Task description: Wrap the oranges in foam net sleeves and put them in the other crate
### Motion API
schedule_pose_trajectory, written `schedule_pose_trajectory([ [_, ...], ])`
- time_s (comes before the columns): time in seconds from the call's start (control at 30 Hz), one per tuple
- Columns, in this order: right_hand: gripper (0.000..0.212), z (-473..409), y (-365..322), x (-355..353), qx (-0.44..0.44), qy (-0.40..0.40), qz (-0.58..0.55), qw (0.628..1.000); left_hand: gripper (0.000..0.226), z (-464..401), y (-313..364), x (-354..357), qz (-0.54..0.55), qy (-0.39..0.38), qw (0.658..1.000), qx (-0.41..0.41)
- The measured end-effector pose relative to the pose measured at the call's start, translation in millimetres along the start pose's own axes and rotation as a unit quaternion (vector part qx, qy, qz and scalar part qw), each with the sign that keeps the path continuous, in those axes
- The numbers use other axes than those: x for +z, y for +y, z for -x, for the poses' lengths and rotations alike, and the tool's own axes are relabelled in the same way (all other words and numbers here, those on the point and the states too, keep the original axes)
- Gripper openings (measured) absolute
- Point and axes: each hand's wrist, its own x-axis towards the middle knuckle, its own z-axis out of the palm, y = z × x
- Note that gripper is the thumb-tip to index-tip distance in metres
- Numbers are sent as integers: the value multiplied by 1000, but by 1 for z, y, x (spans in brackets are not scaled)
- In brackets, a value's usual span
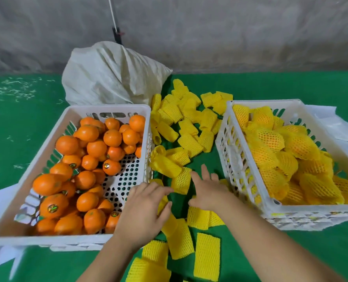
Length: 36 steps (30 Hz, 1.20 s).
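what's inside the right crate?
The right crate holds a heap of oranges wrapped in yellow foam net sleeves, orange skin showing through the mesh. No bare oranges visible. The crate floor and lower layers are covered by the heap.

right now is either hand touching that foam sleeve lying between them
Touching. In the head view the left hand has its fingertips on the foam sleeve's lower left edge, and the right hand's fingers meet its right edge. Neither hand grips it.
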Motion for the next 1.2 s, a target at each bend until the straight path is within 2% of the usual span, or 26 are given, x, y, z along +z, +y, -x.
schedule_pose_trajectory([
  [0.07,108,-5,-2,25,45,-53,1,998,35,0,-2,-1,37,16,999,-19],
  [0.1,104,-5,-3,38,50,-59,31,997,33,0,-2,-2,60,29,997,-31],
  [0.2,66,-5,-17,68,6,-59,124,991,29,-3,0,-5,62,41,997,-35],
  [0.27,46,-6,-22,73,-21,-30,102,994,30,-6,2,-3,35,31,999,-26],
  [0.33,44,-12,-21,68,-39,21,11,999,31,-9,-1,0,41,34,998,-26],
  [0.4,44,-13,-20,53,-37,85,-150,984,30,-12,-12,-2,128,52,990,-33],
  [0.47,38,-6,-23,37,-37,147,-335,930,27,-16,-32,-9,214,89,970,-67],
  [0.53,32,4,-30,21,-32,187,-464,865,28,-26,-64,-16,227,119,956,-147],
  [0.57,32,10,-36,15,-29,192,-514,836,34,-32,-85,-20,189,98,958,-194],
  [0.6,33,17,-41,10,-28,188,-563,805,42,-37,-104,-22,126,27,965,-230],
  [0.63,36,23,-47,6,-30,168,-613,771,49,-39,-120,-22,35,-89,962,-256],
  [0.67,40,29,-54,6,-37,140,-662,736,50,-38,-131,-20,-76,-223,933,-273],
  [0.7,44,33,-58,8,-47,114,-695,708,45,-34,-136,-16,-176,-344,879,-277],
  [0.73,47,37,-64,10,-66,99,-706,698,39,-31,-138,-10,-246,-433,825,-268],
  [0.77,50,41,-68,13,-83,97,-701,702,43,-29,-138,-2,-283,-476,794,-250],
  [0.8,52,43,-71,16,-95,105,-693,707,47,-29,-138,4,-298,-481,788,-242],
  [0.83,50,44,-72,20,-96,117,-693,705,57,-30,-138,9,-310,-461,798,-236],
  [0.9,40,43,-71,24,-74,138,-712,685,78,-33,-135,13,-341,-427,806,-228],
  [1.0,30,41,-65,19,-45,186,-693,695,53,-36,-131,14,-389,-425,785,-228],
  [1.2,16,42,-50,20,-29,194,-656,729,49,-36,-129,13,-431,-383,787,-221],
])
